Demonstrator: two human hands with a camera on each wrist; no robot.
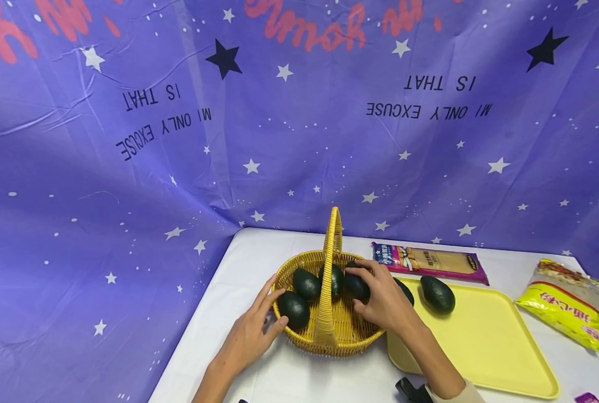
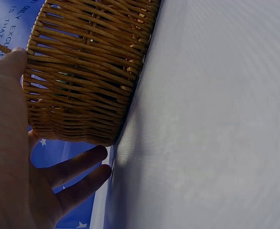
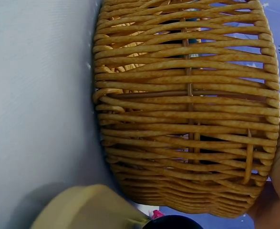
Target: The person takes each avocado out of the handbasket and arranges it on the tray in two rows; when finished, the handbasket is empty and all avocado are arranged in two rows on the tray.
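A yellow wicker basket [image 1: 347, 350] with a tall arched handle [image 1: 328, 280] holds several dark green avocados. My right hand [image 1: 385, 296] reaches over the basket's right rim and grips an avocado [image 1: 356, 286] inside, fingers curled over its top. At the left rim rests my left hand [image 1: 251, 333], its fingers spread beside another avocado [image 1: 294, 310]. In the left wrist view, the left thumb [image 2: 13, 62] lies at the rim and two fingers extend along the basket's outer wall [image 2: 82, 81]. Woven wall [image 3: 187, 109] fills most of the right wrist view, hiding the grasp.
Right of the basket lies a yellow tray [image 1: 486, 347] with an avocado [image 1: 437, 295] on it; another [image 1: 404, 291] is partly hidden by the right hand. Behind the tray is a long noodle packet [image 1: 430, 262]. A yellow food bag [image 1: 569, 305] lies at the far right.
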